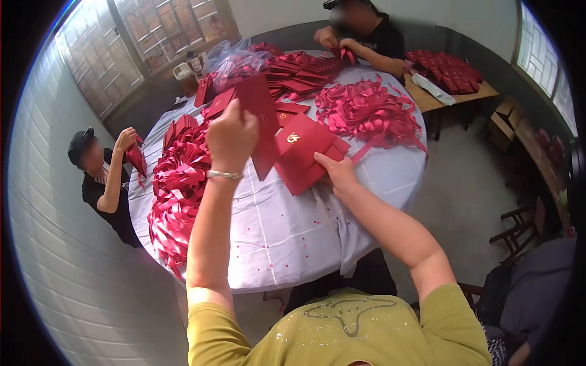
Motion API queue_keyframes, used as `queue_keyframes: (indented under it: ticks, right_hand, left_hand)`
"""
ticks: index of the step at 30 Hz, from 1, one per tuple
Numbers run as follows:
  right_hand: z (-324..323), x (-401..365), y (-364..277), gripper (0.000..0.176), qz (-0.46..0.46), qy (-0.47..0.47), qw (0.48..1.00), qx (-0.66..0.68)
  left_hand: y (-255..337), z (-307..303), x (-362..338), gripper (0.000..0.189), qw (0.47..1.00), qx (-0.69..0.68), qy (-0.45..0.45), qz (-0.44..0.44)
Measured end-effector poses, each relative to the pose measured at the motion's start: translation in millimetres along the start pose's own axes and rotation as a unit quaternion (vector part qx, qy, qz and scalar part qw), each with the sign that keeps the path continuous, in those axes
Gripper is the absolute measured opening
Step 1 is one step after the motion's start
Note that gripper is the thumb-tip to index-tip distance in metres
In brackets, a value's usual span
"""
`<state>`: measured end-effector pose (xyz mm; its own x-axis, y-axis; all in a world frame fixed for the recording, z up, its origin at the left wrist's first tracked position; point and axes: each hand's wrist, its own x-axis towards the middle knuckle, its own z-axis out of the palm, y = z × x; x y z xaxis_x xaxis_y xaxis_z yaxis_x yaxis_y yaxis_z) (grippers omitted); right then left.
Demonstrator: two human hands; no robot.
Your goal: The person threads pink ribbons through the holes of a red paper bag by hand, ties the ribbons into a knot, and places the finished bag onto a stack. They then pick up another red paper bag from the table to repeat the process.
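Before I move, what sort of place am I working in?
Probably a small workshop or packing room for hand assembly: a cloth-covered round table bears heaps of red ribbon, red folders with gold emblems lie about, and two co-workers handle similar red pieces.

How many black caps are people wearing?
2. The left cap is on the person at the left of the table; the far cap, cut off by the picture's top edge, is on the co-worker across it. More could be out of view.
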<state>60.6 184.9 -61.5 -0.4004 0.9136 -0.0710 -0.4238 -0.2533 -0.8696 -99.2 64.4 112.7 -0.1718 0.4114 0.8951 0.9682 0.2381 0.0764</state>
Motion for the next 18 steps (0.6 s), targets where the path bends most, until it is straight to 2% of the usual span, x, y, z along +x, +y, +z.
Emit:
queue_keyframes:
  ticks: [1,3,5,6,8,10,11,12,14,15,16,18]
  right_hand:
    - [-1.0,4.0,6.9,0.042,-0.031,0.008,0.999,-0.034]
    - [2.0,1.6,8.0,0.040,-0.043,0.012,0.998,-0.050]
    - [-0.5,0.5,14.3,0.039,-0.053,0.014,0.996,-0.070]
    - [-2.5,4.1,18.6,0.037,-0.055,0.035,0.992,-0.108]
    - [-3.3,11.8,26.9,0.036,-0.061,0.055,0.986,-0.146]
    - [-3.7,16.7,32.7,0.031,-0.183,0.029,0.982,-0.048]
    - [-6.4,12.0,33.3,0.026,-0.248,0.036,0.954,-0.165]
    - [-7.6,9.4,27.7,0.026,-0.250,0.035,0.953,-0.165]
    - [-9.6,5.1,17.9,0.027,-0.008,0.053,0.996,-0.076]
    - [-7.9,3.5,13.9,0.027,-0.006,0.056,0.996,-0.074]
    - [-5.1,1.5,12.4,0.027,-0.021,0.068,0.996,-0.055]
    - [-4.6,2.8,17.3,0.030,-0.030,0.083,0.995,-0.035]
  left_hand:
    - [26.3,-10.7,6.0,0.017,0.991,0.105,-0.086,-0.002]
    - [61.6,-7.1,11.6,0.012,0.976,0.166,-0.140,0.037]
    - [91.5,14.5,16.6,0.012,0.960,0.154,-0.231,0.041]
    - [96.8,38.0,11.4,0.013,0.960,0.169,-0.198,0.099]
    - [110.3,76.2,10.3,0.016,0.943,0.110,-0.307,0.069]
    - [114.1,99.2,-0.1,0.020,0.932,0.038,-0.360,0.006]
    - [112.5,102.4,-4.0,0.025,0.929,0.006,-0.370,-0.015]
    - [111.0,102.9,-11.1,0.031,0.924,-0.026,-0.381,-0.036]
    - [106.0,91.4,-15.5,0.040,0.941,-0.091,-0.316,-0.080]
    - [99.7,78.9,-13.5,0.041,0.942,-0.111,-0.301,-0.095]
    - [80.8,80.7,-21.1,0.042,0.962,-0.170,-0.199,-0.077]
    - [44.1,67.9,-28.9,0.050,0.988,-0.107,-0.103,-0.048]
